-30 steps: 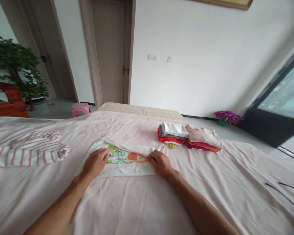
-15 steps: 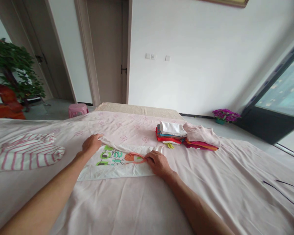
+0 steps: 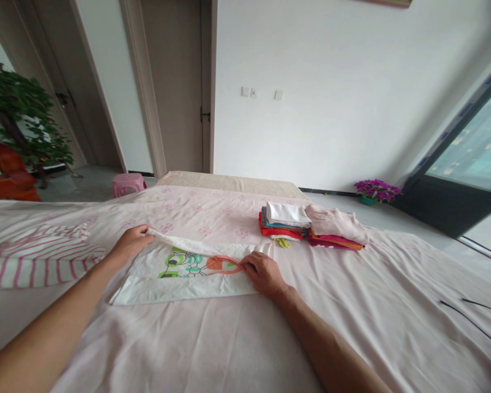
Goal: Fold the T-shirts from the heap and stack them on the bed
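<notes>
A white T-shirt (image 3: 180, 286) with a green, teal and orange print lies on the pale pink sheet (image 3: 196, 349) in front of me. At its far left corner, the fingers of my left hand (image 3: 133, 242) pinch the edge and hold it slightly raised. My right hand (image 3: 264, 271) is closed on the shirt near the right end of the print; its fingertips are partly hidden. A striped white and pink garment (image 3: 41, 259) lies left of my left forearm.
Folded clothes (image 3: 285, 224) are stacked beyond my right hand, with a second pile (image 3: 337, 226) touching them on the right. Dark cords (image 3: 474, 322) lie at the right. Past the bed stand a pink stool (image 3: 129, 185) and a pot of purple flowers (image 3: 376, 191).
My left hand has moved left with the shirt's corner, pulling the left end out flatter and wider. My right hand has stayed in place on the shirt.
</notes>
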Available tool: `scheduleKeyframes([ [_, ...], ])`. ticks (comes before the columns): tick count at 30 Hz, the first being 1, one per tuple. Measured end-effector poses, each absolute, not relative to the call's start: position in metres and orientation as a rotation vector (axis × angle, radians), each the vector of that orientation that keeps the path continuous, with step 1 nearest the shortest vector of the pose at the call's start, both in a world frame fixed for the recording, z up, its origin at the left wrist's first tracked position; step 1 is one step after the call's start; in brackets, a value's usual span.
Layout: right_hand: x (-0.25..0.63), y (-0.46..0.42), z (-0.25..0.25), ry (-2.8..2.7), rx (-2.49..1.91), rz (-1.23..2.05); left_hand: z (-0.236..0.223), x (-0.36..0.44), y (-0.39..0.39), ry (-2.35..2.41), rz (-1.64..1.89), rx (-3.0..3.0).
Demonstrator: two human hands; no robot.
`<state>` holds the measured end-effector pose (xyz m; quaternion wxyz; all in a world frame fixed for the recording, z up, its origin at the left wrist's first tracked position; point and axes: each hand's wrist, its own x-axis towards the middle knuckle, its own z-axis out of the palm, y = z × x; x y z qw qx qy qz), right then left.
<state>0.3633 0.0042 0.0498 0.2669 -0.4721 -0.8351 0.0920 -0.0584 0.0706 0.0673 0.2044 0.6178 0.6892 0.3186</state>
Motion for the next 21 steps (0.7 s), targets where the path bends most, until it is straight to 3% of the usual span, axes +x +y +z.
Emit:
scheduleKeyframes([
  [7, 0.359, -0.002, 0.053, -2.258, -1.314, 0.128, 0.042, -0.098, 0.039, 1.809, 0.656, 1.902],
  [17, 0.364, 0.0, 0.047, -2.196, -1.349, 0.08, 0.032, -0.085, 0.024, 1.907, 0.772, 2.142],
  [21, 0.371, -0.003, 0.048, -2.217, -1.251, 0.097, 0.035, -0.085, 0.016, 1.912, 0.653, 2.272],
])
